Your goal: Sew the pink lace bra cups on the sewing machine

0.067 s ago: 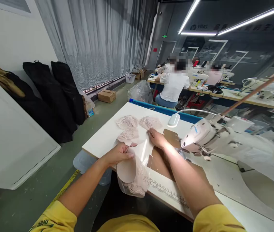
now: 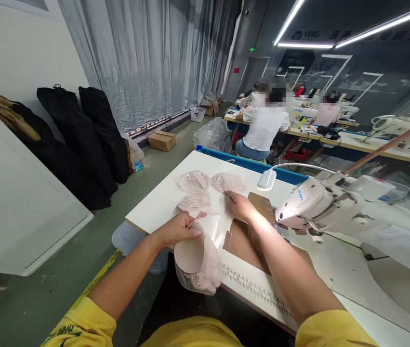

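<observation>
- Sewing workshop, garment work: lace pieces on a white table.
- Big sewing machine at the same table, ruler scale along the table's near edge.
- More machines on a long bench beyond, person in a white top seated there.
- Tube lights overhead, green sign near a door.
- Cardboard box on plain greenish floor.

Openwork lace, smooth matt cup

Free: bare tabletop, 10 o'clock from left hand | Blocking right hand: lamp, between 1 and 2; sewing machine, 3
</observation>
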`<state>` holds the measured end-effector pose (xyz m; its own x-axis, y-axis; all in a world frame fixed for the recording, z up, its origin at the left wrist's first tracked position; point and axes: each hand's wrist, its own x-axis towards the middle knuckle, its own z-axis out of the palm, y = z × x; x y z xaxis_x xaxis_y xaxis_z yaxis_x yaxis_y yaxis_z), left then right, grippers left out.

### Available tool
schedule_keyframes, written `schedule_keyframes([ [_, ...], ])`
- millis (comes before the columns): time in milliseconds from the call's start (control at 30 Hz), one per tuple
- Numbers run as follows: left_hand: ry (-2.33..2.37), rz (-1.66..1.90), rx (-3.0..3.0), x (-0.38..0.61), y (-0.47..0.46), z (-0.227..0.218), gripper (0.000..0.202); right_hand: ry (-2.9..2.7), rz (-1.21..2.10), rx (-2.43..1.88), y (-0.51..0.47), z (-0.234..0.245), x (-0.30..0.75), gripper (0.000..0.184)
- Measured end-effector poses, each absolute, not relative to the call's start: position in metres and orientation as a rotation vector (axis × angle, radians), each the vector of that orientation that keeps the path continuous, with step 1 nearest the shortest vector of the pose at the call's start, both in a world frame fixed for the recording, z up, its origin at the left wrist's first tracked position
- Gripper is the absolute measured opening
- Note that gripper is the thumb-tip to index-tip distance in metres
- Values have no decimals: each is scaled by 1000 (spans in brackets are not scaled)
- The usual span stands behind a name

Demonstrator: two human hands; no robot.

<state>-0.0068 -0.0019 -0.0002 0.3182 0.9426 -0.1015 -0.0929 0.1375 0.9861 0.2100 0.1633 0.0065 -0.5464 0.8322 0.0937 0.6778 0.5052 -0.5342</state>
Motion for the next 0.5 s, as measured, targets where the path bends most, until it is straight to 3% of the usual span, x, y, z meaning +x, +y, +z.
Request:
schedule_keyframes([
  [133,862,897,1122,-10,0,1,85,-2453,902,-1148,117,24,221,44],
  [200,824,865,1127,-6,3,1,89,-2387,1365,-1021,88,30,227,51],
  [300,772,850,1141,4,7,0,87,-2189,1674,-1029,56,34,233,52],
  [500,742,818,1141,26,8,-2,72,-2069,1769,-1040,44,37,234,46],
])
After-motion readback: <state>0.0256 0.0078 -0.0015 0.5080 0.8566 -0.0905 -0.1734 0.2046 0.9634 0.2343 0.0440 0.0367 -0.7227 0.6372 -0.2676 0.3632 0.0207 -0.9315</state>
